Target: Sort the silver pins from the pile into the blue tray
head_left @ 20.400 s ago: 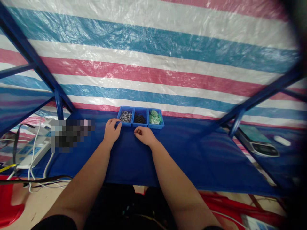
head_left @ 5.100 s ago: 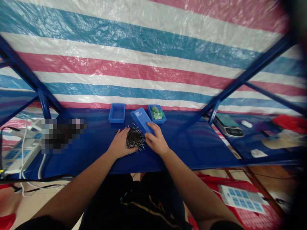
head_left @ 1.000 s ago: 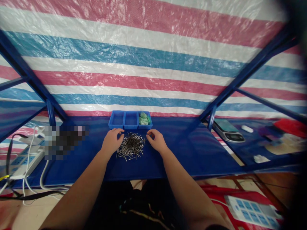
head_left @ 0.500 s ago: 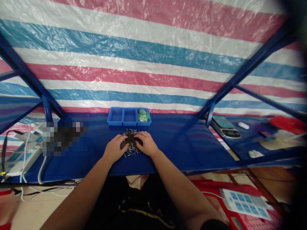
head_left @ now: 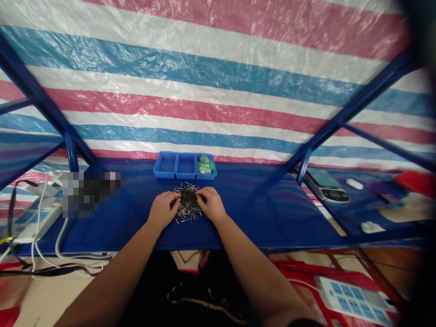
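1. nearest, the two forearms reach in from the bottom edge, which cuts them off, and converge over the dark lap; both wrists come over the near part of the blue worktop (head_left: 259,200).
2. left hand (head_left: 161,210): palm down, fingers bent over and thumb tucked toward them, at the left edge of the pile of thin metal pins (head_left: 188,203). its grip is partly curled; whether any pins are pinched in it, i cannot tell.
3. right hand (head_left: 213,206): knuckles up, fingers and thumb curved round a small dark gap, fingertips at the pile's right edge. its grip is also partly curled, and what sits in the gap is too small to make out.
4. the pile, dark and silvery pins lying every which way, rests on the worktop between the hands, its sides partly hidden by the fingers.
5. just beyond stand three blue bins in a row: left bin (head_left: 165,164), middle bin (head_left: 185,167) and right bin (head_left: 206,176), the last holding crumpled green packets (head_left: 205,164).
6. well off to the left, pixelation hides a dark item; at the right, a digital scale (head_left: 325,185) lies past the frame post.
7. farthest, a striped plastic sheet (head_left: 204,81) hangs behind everything.
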Demonstrator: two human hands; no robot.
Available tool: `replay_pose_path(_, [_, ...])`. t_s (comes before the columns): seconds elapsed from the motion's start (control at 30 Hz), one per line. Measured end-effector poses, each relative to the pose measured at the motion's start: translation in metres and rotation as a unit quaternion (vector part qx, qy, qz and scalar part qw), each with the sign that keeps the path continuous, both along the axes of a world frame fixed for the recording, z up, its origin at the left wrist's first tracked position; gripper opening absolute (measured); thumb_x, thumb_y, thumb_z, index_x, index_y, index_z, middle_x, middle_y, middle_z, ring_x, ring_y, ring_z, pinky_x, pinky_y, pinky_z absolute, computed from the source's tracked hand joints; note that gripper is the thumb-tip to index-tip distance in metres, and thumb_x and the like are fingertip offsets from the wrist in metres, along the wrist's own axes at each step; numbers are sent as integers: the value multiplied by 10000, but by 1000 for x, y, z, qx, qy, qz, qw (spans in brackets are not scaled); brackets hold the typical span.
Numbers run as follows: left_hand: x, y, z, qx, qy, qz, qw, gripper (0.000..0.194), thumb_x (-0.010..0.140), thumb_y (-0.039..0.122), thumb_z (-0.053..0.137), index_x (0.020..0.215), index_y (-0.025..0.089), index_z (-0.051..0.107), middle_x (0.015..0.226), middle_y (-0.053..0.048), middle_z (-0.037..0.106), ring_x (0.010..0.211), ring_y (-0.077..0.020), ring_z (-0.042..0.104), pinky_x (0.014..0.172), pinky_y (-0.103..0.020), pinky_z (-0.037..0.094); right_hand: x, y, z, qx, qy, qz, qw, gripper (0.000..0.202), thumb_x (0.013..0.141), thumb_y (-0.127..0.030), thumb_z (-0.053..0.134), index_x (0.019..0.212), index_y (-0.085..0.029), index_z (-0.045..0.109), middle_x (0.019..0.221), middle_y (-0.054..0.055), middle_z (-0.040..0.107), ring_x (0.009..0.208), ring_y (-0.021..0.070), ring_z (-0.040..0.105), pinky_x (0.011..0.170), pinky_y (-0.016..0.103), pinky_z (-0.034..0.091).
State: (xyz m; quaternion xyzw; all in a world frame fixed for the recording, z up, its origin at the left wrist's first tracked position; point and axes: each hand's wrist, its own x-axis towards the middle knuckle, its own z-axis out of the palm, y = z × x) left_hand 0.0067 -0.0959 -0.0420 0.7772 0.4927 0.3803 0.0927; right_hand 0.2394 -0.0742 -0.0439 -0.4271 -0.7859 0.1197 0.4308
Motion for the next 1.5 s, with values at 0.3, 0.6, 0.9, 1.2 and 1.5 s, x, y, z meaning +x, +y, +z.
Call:
replay_pose_path(0.3, [-4,-1,-1,-32,-43,66,996,178,929,277,603,1007,217,752,946,-67,770,839,-224,691,842,-380,518,6,1,-1,-70,107,-48,991,140,877,-205,624,957,-200,740,914,67,755,811,214,684,810,365,553])
replay_pose_path(0.6, [-12,4,0,-102,-197,129,966,291,920,444,621,987,194,754,856,-42,762,706,-175,652,672,-284,493,10,11,-9,-157,241,-51,956,215,867,-372,684,966,-190,741,843,67,740,741,205,676,686,327,552])
replay_pose_path(0.9, [-17,10,0,-117,-317,107,935,314,945,481,580,852,191,658,768,-28,708,688,-155,619,696,-270,485,13,15,-7,-213,400,14,891,196,807,-385,756,835,-208,676,707,-11,618,624,130,553,633,269,460])
replay_pose_path(1.2, [-15,6,5,-127,-307,89,939,319,962,444,543,777,194,612,691,-4,652,631,-135,575,639,-250,461,17,9,-5,-207,318,5,925,238,867,-414,676,785,-192,654,666,-13,575,587,126,490,578,261,409])
replay_pose_path(1.5, [-19,11,-13,-153,-338,82,925,228,884,391,662,969,179,649,849,-50,743,735,-169,686,718,-289,537,4,7,35,-102,94,-1,990,141,893,-308,632,884,-193,713,771,42,691,645,166,596,626,298,486])
